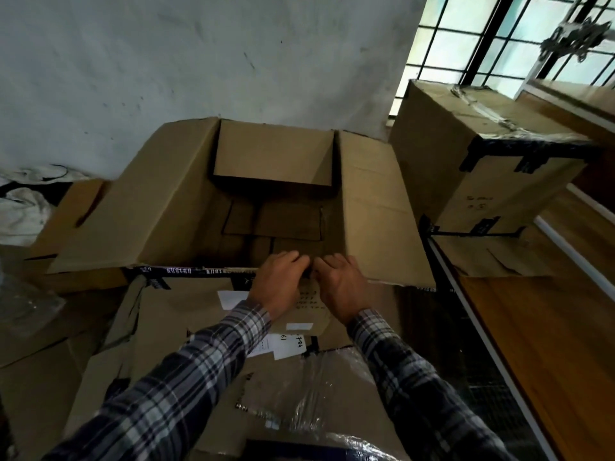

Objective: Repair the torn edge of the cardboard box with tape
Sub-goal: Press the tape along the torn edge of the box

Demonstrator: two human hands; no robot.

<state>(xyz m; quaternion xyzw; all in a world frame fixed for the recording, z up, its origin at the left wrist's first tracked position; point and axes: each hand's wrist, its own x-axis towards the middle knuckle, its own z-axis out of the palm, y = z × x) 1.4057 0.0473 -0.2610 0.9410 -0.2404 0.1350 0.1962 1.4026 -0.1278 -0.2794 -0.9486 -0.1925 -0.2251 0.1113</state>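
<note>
**Both hands at the near edge of the open box**

Open cardboard box [266,201] sits centre frame, flaps spread left, right and far side; the inside is dark, with folded cardboard pieces visible at the bottom. Near top edge carries a dark printed tape strip [186,271] running from the left corner toward the middle.

Left hand [278,282] and right hand [339,284] meet on that near edge, side by side, fingertips touching or almost touching each other. Fingers of both curl over the rim and press down on it. Something small and dark shows between the fingertips; cannot tell what it is, nor whether either grip is pinching it or simply pressing flat. Plaid sleeves [199,371] cover both forearms.

Below the hands, the box front shows white paper labels [233,299] and clear plastic film [309,394].

A second, closed box [482,161] with black tape at its corners stands to the right, beside a barred window [499,38].
</note>
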